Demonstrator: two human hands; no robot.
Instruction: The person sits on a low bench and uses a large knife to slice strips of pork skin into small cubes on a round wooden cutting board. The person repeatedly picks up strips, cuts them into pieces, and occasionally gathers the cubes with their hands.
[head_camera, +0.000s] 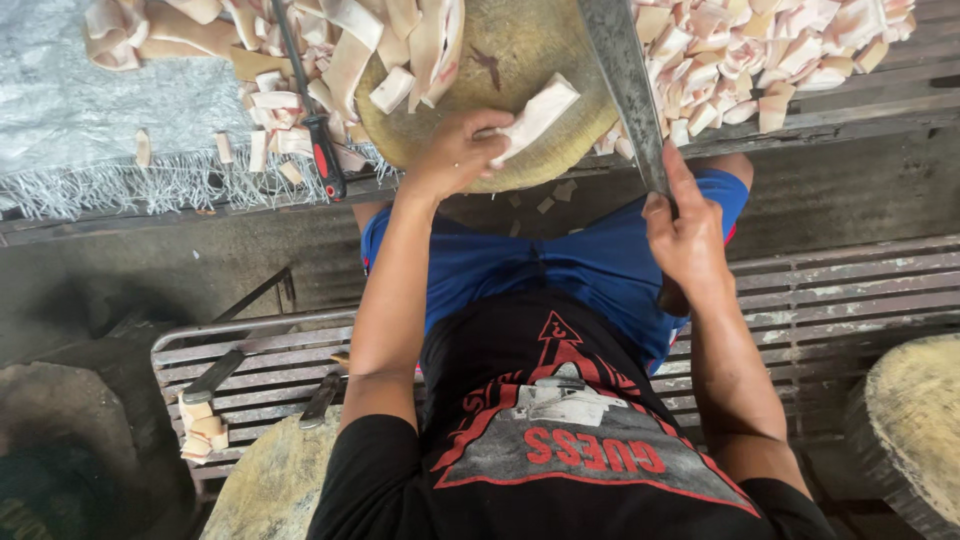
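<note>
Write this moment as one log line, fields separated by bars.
left hand: holds pale meat strip on round chopping block | right hand: grips cleaver, blade resting on block | cut pieces piled right

Mostly pale pinks, browns and greys here

Strip (535, 118) under the left hand (455, 152) is creamy white with a pinkish edge, same as the cut pieces (760, 50), pale pink and cream with tan rinds. Block (520, 60) is yellowish tan with a dark reddish stain. Cleaver (625, 85) is dull grey steel. Small knife (322, 150) has a red and black handle. Sack (90, 120) is silvery grey-white with a frayed fringe. Shorts (580, 265) are bright blue, shirt (560, 440) black with a red triangle print. Tabletop (850, 110) is weathered grey.
</note>
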